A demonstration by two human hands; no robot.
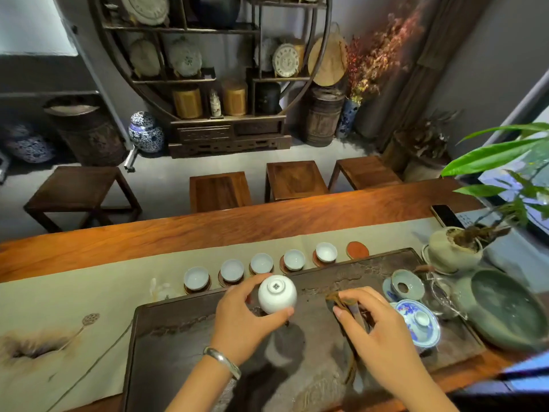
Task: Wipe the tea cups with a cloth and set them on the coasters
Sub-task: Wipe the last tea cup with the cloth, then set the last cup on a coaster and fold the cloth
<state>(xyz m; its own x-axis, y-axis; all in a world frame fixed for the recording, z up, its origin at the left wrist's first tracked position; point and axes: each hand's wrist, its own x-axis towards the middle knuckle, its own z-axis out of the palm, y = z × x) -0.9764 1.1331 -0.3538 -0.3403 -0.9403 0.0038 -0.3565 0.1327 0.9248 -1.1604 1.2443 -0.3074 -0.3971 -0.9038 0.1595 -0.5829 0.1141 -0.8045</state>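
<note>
Over the far part of the dark tray (166, 337), I see the left hand (242, 318) gripping a white cup (277, 293) upside down, thumb and fingers curled round its sides. Just beside it, the right hand (377, 328) pinches a brown cloth (350, 310) that trails down onto the tray. Beyond the tray's far edge, five cups (261, 262) sit on coasters in a row on the runner (89, 295); one red coaster (357, 250) at the row's right end is bare.
</note>
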